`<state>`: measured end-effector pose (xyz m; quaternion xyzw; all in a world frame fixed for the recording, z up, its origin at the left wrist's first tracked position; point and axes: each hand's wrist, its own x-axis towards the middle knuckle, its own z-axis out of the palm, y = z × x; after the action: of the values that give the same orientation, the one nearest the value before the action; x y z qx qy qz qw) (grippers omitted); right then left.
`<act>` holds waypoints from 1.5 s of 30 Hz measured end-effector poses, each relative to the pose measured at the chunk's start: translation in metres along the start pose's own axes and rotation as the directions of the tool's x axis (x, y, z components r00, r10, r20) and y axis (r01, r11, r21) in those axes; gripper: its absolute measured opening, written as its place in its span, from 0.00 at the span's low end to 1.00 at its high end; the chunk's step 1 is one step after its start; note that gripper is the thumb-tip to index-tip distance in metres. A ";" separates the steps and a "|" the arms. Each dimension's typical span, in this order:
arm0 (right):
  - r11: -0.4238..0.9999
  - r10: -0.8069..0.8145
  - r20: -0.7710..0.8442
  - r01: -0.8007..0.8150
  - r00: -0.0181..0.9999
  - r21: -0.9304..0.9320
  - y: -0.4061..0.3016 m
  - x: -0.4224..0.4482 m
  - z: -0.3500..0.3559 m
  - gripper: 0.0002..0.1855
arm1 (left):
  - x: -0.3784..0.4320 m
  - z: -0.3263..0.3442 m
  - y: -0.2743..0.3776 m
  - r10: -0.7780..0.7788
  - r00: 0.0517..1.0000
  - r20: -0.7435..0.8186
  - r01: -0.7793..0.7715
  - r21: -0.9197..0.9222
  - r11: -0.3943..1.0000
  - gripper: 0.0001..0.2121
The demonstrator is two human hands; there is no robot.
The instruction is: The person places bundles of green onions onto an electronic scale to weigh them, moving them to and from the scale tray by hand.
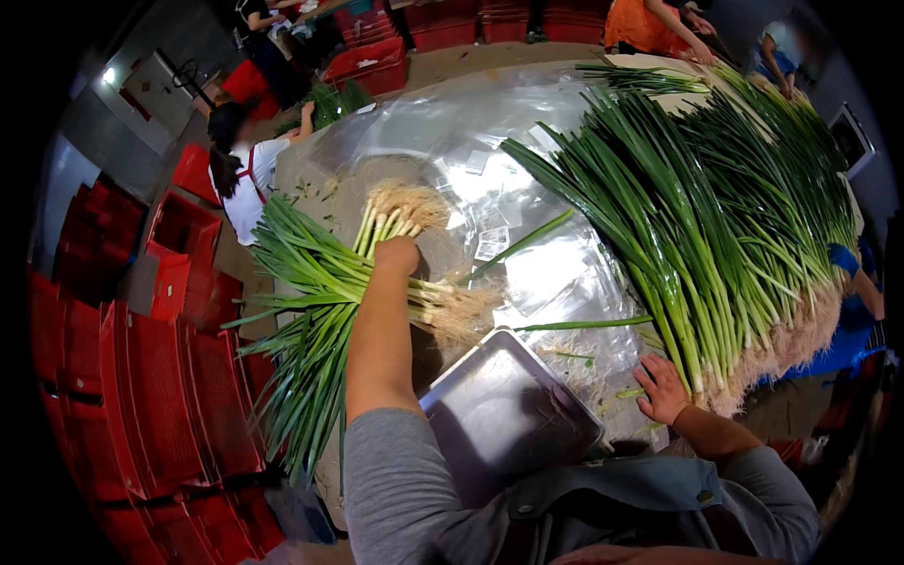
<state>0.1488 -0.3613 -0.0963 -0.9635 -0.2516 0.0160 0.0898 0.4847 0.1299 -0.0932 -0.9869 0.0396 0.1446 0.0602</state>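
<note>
My left hand [397,256] is on the white stalks of a bunch of green onions [381,229], just below their roots; its fingers are hidden from view. A second bunch [424,300] lies below it, with roots towards the right and leaves to the left. My right hand [662,390] rests with its fingers spread beside the root end of a large pile of green onions [657,233]. Between my arms, a metal tray [508,409] sits at the near table edge. Single green leaves [586,324] lie on the plastic film.
Clear plastic film [558,282] with printed labels [492,242] covers much of the table. Red plastic crates [152,395] are stacked at left. A person in white [244,183] is at the left; others stand across the table, and a blue-gloved hand [844,259] is at right.
</note>
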 end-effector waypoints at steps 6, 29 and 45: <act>1.000 -0.008 -0.018 0.008 1.000 -0.010 -0.001 -0.004 0.003 0.34 | -0.004 0.007 -0.038 0.091 0.986 -0.138 -0.131 -0.313 0.941 0.14; 0.989 -0.026 -0.109 0.041 0.994 0.142 0.024 -0.022 0.037 0.31 | -0.360 -0.058 0.129 0.218 0.791 -0.572 -0.446 -0.294 0.845 0.25; 0.731 0.652 -0.067 -0.603 0.755 0.319 0.159 -0.042 -0.043 0.36 | -0.471 -0.020 0.222 -0.069 0.851 -0.520 -0.310 -0.605 0.733 0.17</act>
<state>0.1925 -0.5255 -0.0836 -0.9665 0.1036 -0.0037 0.2346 0.0195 -0.0639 0.0388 -0.9381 0.0660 -0.1134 -0.3205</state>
